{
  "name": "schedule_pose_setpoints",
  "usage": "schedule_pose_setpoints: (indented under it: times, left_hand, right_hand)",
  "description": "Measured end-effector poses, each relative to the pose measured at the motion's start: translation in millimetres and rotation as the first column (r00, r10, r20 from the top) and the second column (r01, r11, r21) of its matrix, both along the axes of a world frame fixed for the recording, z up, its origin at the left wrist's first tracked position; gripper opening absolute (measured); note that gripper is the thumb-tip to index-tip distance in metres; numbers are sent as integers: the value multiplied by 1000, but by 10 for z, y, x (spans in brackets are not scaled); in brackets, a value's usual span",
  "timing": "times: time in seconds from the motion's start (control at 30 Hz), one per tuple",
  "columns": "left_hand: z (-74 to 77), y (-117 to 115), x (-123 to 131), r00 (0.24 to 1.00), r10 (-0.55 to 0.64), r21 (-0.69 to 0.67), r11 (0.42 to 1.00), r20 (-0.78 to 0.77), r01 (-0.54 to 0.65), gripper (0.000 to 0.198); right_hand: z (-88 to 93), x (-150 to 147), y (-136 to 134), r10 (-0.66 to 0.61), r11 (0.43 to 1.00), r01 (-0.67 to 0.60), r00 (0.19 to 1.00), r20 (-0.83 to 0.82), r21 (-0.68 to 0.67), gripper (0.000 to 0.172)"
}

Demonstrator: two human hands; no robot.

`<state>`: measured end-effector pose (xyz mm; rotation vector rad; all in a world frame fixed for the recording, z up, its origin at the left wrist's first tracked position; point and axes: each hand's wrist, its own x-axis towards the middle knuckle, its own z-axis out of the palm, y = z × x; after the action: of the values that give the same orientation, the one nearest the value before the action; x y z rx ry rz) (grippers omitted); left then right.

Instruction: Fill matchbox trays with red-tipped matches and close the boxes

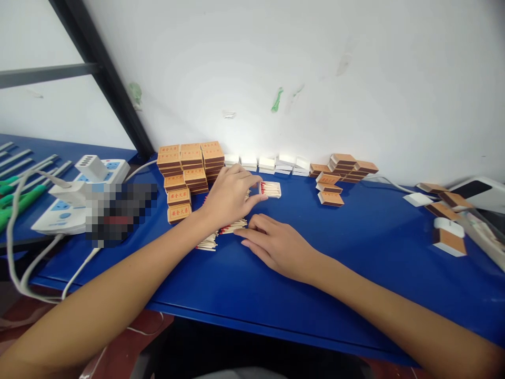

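Note:
My left hand (233,193) has its thumb and fingers around the left end of a white matchbox tray (280,190), which lies on the blue table. Red-tipped matches (270,188) fill the tray. Below it, my right hand (278,246) rests low over the table, index finger stretched out to a pile of loose matches (232,227). Its fingers are partly apart, and nothing shows held in them. A second clump of loose matches (208,243) lies to the left, partly hidden behind my left forearm.
Stacked orange matchboxes (191,158) stand left against the wall, with more matchboxes (342,164) to the right. White empty trays (267,165) line the wall between them. A power strip (65,213) with cables sits left. Further boxes (450,241) lie far right.

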<state>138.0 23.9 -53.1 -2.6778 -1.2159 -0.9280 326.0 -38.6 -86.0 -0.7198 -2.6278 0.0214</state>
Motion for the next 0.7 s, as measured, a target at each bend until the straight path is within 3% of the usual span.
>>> schedule_pose_setpoints:
  times: [0.7]
  left_hand:
    - [-3,9,-7,1000,-1,15,1000,-10,1,27]
  right_hand:
    - [-27,-8,-1,-5,998,1,998,-56,-67,22]
